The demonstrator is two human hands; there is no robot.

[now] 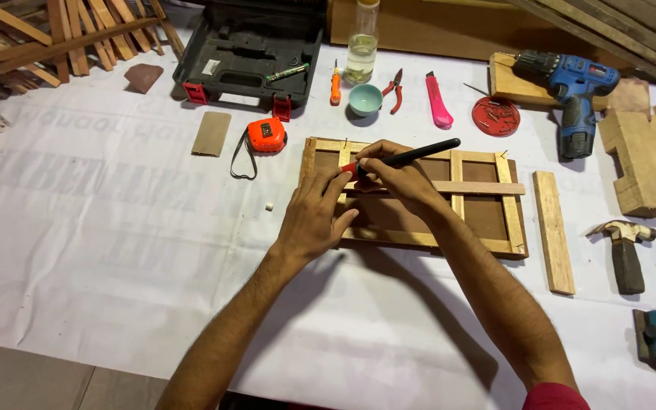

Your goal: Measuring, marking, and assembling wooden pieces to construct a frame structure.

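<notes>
My left hand (314, 220) presses flat, fingers spread, steadying the wooden frame (416, 196) on the surface (115, 228). My right hand (396, 178) has its fingers clamped on a black-and-red marker (408, 157), tip down against the cross slat (465, 187).

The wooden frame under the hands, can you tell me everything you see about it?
The frame is a flat rectangle of pale wood strips on a dark brown backing, lying on the white table cover. Upright strips split it into panels, and a loose-looking slat lies across it, sticking out a little on the right. The left hand presses on its left part. The right hand holds a black pen with a red tip over the slat.
</notes>
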